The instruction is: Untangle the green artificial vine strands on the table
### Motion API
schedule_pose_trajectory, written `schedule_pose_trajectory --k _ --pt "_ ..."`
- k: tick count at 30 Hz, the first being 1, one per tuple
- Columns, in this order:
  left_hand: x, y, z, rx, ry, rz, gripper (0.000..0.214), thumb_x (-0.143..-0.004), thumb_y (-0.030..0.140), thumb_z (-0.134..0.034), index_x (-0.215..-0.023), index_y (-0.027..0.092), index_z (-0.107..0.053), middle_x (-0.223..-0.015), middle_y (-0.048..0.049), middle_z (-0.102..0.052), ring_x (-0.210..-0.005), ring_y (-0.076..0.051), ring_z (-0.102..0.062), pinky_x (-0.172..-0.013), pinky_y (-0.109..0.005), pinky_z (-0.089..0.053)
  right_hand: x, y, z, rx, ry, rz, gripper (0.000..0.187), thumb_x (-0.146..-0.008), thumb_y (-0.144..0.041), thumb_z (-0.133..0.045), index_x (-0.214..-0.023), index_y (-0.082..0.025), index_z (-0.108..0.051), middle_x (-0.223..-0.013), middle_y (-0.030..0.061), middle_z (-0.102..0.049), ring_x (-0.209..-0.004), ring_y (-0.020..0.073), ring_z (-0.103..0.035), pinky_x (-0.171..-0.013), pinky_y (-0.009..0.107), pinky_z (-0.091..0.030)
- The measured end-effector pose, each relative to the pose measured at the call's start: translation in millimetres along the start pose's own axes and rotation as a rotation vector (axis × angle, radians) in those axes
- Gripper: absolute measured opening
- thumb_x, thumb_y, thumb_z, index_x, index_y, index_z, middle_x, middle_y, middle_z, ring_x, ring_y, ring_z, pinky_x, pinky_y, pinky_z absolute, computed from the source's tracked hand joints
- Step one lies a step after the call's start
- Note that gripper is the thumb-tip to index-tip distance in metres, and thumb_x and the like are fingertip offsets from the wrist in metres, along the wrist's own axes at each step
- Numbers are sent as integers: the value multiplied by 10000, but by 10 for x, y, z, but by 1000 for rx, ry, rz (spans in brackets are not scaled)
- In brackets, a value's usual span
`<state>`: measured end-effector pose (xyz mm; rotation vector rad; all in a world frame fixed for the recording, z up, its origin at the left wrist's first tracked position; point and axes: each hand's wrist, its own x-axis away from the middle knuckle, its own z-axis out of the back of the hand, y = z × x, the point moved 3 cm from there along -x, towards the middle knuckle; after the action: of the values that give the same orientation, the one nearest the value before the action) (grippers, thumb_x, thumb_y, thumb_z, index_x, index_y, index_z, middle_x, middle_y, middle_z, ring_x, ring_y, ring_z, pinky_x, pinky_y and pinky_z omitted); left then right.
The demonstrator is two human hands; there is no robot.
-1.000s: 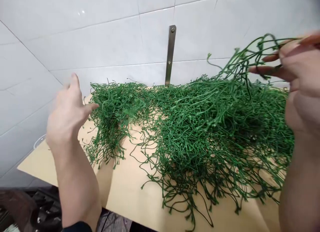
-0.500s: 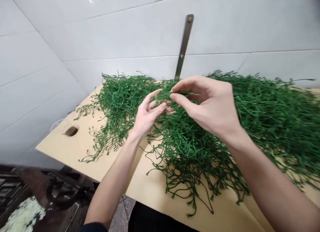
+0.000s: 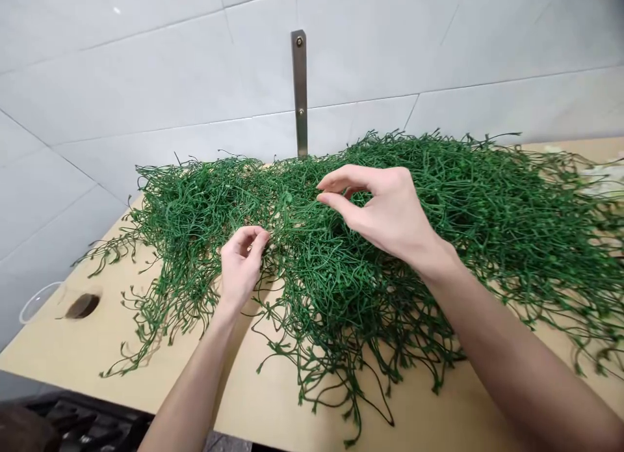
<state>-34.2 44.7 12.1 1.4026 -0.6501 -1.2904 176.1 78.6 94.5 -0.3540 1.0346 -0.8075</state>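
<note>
A large tangled heap of thin green stems (image 3: 336, 270) with small forked tips lies across the tabletop; they look like artificial plant stems. At the heap's left-middle part, my left hand (image 3: 241, 260) is closed, thumb and forefinger pinched together. Paler green strands (image 3: 287, 227) run close to those fingertips, but what the pinch holds is too small to tell. My right hand (image 3: 377, 205) hovers over the middle of the heap, its thumb and forefinger brought together at the tips. Anything between them cannot be made out.
The pale wooden tabletop (image 3: 53, 348) meets a white tiled wall (image 3: 195, 75). A metal strip (image 3: 300, 94) is fixed upright behind the heap. A clear cup with dark contents (image 3: 82, 305) lies at the left. Whitish pieces (image 3: 607, 179) are at the far right.
My hands have moved apart: the left hand has gone down and away from the right and closed into a pinch. The view has turned to the right.
</note>
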Motion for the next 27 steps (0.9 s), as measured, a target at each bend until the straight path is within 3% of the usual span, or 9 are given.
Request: schedule_pose_trajectory --k 6,10,13,16,18,21,24,27 --pt "-14 -31 108 51 174 21 204 -770 333 -712 -843 145 -678 -762 -10 -669 -654 -119 -661 -683 -252 -536 -30 44 90 -56 -55 -18 119 -791 -91 -632 -811 -172 -718 -811 9 -739 -742 139 -682 -704 270 -552" --pt "-71 -111 276 109 404 28 262 -752 358 -726 -869 128 -681 -706 10 -634 -616 -106 -645 -691 -267 -554 -65 91 307 -27 193 -72 69 -762 -105 -660 -777 -150 -710 -776 40 -729 -714 148 -680 -653 285 -548" --pt "-92 -116 316 73 437 7 265 -769 371 -708 -882 133 -681 -732 4 -628 -644 -103 -633 -724 -283 -560 -73 129 403 -108 298 -136 68 -738 -126 -702 -791 -167 -694 -805 48 -723 -717 142 -682 -626 269 -551" --pt "-71 -36 282 -85 402 -80 191 -776 317 -709 -860 146 -708 -901 -49 -640 -828 -132 -640 -774 -272 -550 -63 69 335 -212 226 -96 71 -771 -120 -672 -817 -173 -677 -833 32 -702 -739 131 -670 -619 255 -574" --pt "-25 59 251 -162 411 -215 139 -770 260 -720 -863 157 -729 -1044 -73 -610 -960 -145 -617 -836 -263 -532 -43 -8 220 -297 144 -49 77 -804 -102 -622 -826 -157 -670 -851 27 -688 -764 129 -663 -626 254 -593" --pt "60 175 190 -77 353 -362 155 -808 232 -692 -953 189 -729 -1000 -52 -630 -888 -118 -629 -816 -244 -529 -1 -99 -2 -397 11 -54 100 -826 -89 -580 -840 -141 -665 -840 23 -681 -766 126 -661 -634 247 -589" --pt "116 187 59 145 75 -262 191 -875 297 -617 -1013 201 -708 -851 -37 -683 -775 -122 -662 -743 -257 -561 40 -141 -196 -469 -69 -82 76 -825 -114 -599 -846 -147 -665 -822 14 -684 -767 122 -660 -673 248 -577" --pt "157 136 -67 254 -81 -117 297 -772 272 -738 -1054 205 -670 -887 -36 -700 -836 -137 -680 -785 -271 -584 70 -143 -323 -581 -125 -99 32 -803 -161 -655 -831 -149 -663 -829 12 -689 -788 122 -665 -738 257 -579"
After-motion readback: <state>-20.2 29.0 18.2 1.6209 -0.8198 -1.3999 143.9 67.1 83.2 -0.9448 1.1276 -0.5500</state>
